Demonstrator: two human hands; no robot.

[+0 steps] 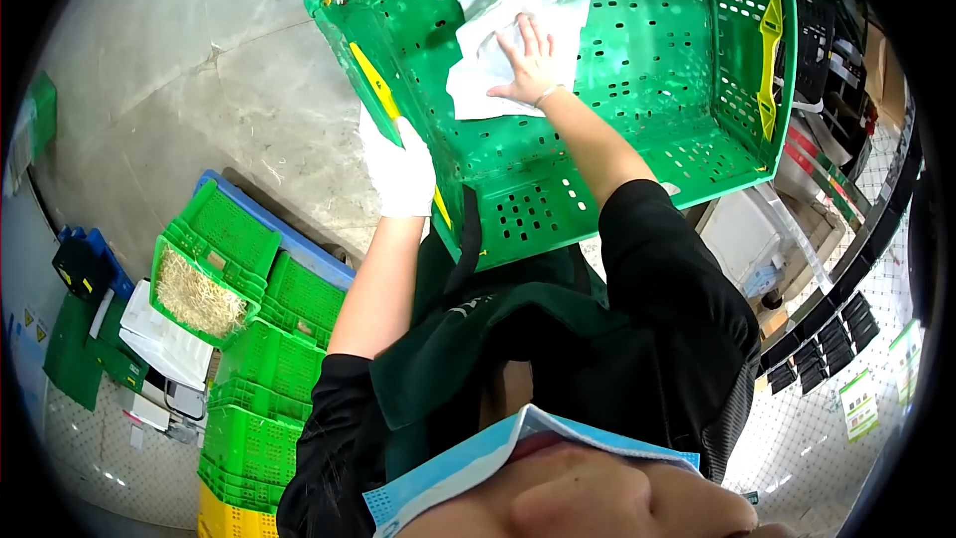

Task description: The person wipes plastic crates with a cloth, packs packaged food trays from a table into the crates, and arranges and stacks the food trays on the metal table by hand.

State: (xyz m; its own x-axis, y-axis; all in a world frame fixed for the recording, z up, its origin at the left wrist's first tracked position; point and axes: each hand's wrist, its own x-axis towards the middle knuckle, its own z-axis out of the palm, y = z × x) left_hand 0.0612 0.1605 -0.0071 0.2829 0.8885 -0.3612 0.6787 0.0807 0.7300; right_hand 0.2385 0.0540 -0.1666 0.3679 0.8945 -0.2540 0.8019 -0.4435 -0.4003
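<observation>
A large green plastic crate [637, 70] with perforated walls and yellow handles is tilted with its inside facing me. My left hand [400, 174], in a white glove, grips the crate's left side by the yellow handle [374, 82]; part of its fingers is hidden. Inside the crate, a crumpled white cloth or sheet [483, 85] lies against the perforated surface. My bare right hand [535, 65] presses flat on that white piece with its fingers spread. A second yellow handle [769, 70] sits on the crate's right wall.
Several green crates [264, 369] are stacked at lower left, one holding straw-like shredded filling [196, 296]. A yellow crate [231, 513] is at the bottom of the stack, and a blue one [274, 224] lies behind. Concrete floor [219, 50] extends at upper left. A light-coloured bin [747, 229] stands at right.
</observation>
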